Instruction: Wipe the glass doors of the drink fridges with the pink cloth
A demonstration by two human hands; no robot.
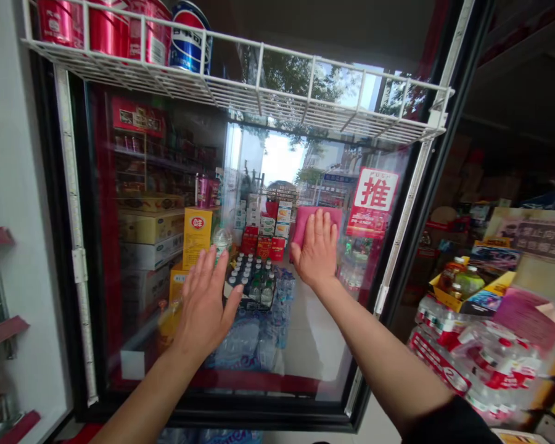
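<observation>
A glass door (305, 345) of a drinks cooler stands swung open in front of me, its inner side facing me. My right hand (316, 250) lies flat, fingers stretched, pressing a pink cloth (305, 217) against the glass. My left hand (205, 303) rests open against the glass lower and to the left, fingers spread, holding nothing. A red and white sticker (372, 201) with a large character sits on the glass just right of the cloth.
A white wire shelf (268, 98) runs across the top of the door, with red cans (102, 24) and a blue can (187, 37) at its left end. Packs of bottled drinks (476, 364) and boxes of goods are stacked at the right. Cooler shelves (0, 330) are at the left.
</observation>
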